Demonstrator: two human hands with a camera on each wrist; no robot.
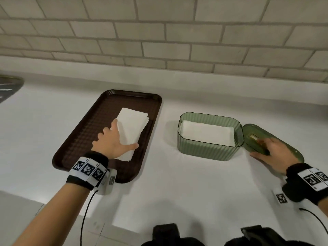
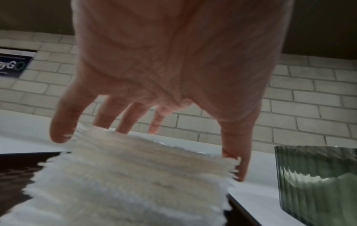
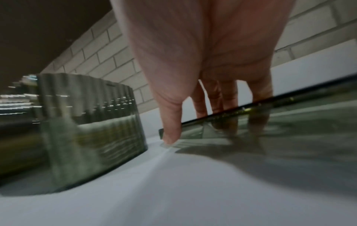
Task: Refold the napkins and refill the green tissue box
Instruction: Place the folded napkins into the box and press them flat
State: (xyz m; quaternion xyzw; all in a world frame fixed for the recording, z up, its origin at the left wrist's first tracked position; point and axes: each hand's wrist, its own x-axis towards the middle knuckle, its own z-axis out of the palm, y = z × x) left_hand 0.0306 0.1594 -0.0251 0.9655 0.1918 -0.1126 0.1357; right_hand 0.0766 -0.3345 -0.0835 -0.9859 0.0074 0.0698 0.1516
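The stack of folded white napkins (image 1: 132, 129) lies on the brown tray (image 1: 85, 139) at about 10 o'clock on the white tabletop (image 1: 177, 192); the left hand (image 1: 113, 141) spans it, fingers (image 2: 59, 122) spread and nearly straight, little finger at one edge and thumb at the other, so it frames the pile more than clamps it. The green tissue box (image 1: 209, 148), open and partly filled with white sheets, stands at about 2 o'clock, well apart from the tray. Just at its 3 o'clock side the green lid (image 1: 291, 150) lies tilted, and the right hand (image 1: 273, 151) takes it with thumb on the near rim and fingers (image 3: 216, 97) curled over the far rim. The napkins look light, soft and loosely layered with ragged edges, so they would likely slide or fan; hold both long edges and press down on top. The lid seems stiff and smooth, best held by its rim
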